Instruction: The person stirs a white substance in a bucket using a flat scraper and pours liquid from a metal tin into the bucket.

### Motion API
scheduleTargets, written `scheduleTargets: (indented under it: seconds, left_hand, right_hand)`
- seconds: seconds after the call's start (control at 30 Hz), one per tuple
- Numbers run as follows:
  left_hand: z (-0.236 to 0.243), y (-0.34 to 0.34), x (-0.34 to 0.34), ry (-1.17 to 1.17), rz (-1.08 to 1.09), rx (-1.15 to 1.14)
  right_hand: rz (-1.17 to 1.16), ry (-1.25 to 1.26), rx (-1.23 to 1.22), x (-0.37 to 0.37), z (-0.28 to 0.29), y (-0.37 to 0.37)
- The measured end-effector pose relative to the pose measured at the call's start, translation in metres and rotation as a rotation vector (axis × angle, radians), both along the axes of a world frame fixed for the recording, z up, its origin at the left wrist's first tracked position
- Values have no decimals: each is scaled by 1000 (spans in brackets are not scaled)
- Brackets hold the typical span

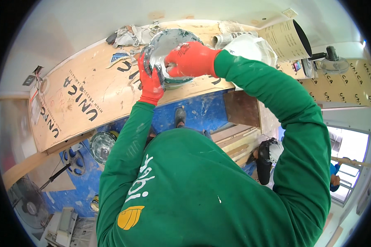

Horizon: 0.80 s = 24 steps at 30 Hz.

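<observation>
I wear red gloves and green sleeves. My left hand [149,82] grips the near left rim of a round metal bucket [169,45] smeared with grey-white paste; the bucket stands on a brown paper-covered counter [82,99]. My right hand [189,59] reaches over the rim into the bucket, fingers closed; what it holds inside is hidden.
Crumpled newspaper [132,35] lies behind the bucket, a clear plastic bag [251,47] and a rolled sheet [286,41] to its right, and a power tool [327,61] farther right. On the blue floor [202,109] are a second pail [102,144], a fan [27,203] and wood offcuts [239,142].
</observation>
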<state>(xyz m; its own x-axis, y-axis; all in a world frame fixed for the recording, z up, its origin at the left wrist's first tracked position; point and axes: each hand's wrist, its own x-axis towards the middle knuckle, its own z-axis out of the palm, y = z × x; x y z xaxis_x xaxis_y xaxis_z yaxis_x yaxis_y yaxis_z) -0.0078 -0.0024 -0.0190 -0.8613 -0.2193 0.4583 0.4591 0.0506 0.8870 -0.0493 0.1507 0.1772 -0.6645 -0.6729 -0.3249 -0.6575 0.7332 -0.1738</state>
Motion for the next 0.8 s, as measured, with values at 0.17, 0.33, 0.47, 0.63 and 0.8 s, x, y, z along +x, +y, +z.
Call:
scheduleTargets:
  seconds: [0.17, 0.33, 0.47, 0.63, 0.8]
  left_hand:
    - [1, 0, 0, 19, 7, -13]
    - [0, -1, -1, 31, 12, -22]
    - [0, 0, -1, 34, 16, -26]
    - [0, -1, -2, 43, 17, -37]
    - [3, -2, -1, 23, 2, 6]
  right_hand:
    - [-25, 84, -98, -8, -13, 5]
    - [-9, 177, -99, -10, -14, 4]
    - [-13, 266, -179, -19, -16, 5]
    - [-49, 238, -246, -23, -16, -3]
    - [-24, 136, -123, -20, -20, -12]
